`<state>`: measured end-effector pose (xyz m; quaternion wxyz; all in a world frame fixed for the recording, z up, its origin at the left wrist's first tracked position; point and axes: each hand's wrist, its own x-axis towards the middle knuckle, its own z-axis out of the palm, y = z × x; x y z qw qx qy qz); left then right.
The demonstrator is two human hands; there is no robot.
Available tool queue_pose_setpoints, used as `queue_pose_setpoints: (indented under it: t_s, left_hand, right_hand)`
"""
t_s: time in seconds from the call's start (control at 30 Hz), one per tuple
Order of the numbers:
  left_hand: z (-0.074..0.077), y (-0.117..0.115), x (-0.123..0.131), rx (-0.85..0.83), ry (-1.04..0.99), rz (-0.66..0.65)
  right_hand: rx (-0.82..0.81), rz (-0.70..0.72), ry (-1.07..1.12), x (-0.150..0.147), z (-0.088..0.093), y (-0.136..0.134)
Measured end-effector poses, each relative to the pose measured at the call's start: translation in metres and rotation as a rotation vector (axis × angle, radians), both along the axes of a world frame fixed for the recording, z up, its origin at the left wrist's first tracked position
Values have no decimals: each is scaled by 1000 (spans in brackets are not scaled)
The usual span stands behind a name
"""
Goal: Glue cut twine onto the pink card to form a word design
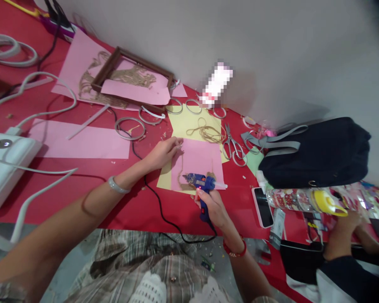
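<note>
My right hand (pixel 213 206) grips a blue hot glue gun (pixel 200 180) by its handle, with a glue stick (pixel 220 185) poking out of the back. The gun's nozzle points left, low over a pink sheet of paper (pixel 197 153). Thin strands of twine (pixel 180 173) lie along that sheet's left side. At its upper left edge, my left hand (pixel 164 153) has its fingers pinched together; what is between them is too small to make out. Beyond the sheet, a loose coil of twine (pixel 210 131) rests on yellow paper (pixel 180 122).
Scissors (pixel 232 145) lie right of the papers. A brown frame (pixel 132 57) stands behind, and a phone (pixel 262 207) and dark bag (pixel 316 155) are to the right. The gun's black cord (pixel 159 202) crosses the red table (pixel 113 202). A co-worker's arm (pixel 342 231) shows at far right.
</note>
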<state>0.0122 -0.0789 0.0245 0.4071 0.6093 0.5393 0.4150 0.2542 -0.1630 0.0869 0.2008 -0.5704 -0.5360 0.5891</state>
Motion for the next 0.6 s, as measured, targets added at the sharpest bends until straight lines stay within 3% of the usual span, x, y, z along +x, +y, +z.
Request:
queue_pose_setpoints:
  t_s: [0.6]
  left_hand:
    - [-2, 0, 1, 13, 13, 0]
  right_hand:
    - [32, 33, -35, -2, 5, 1]
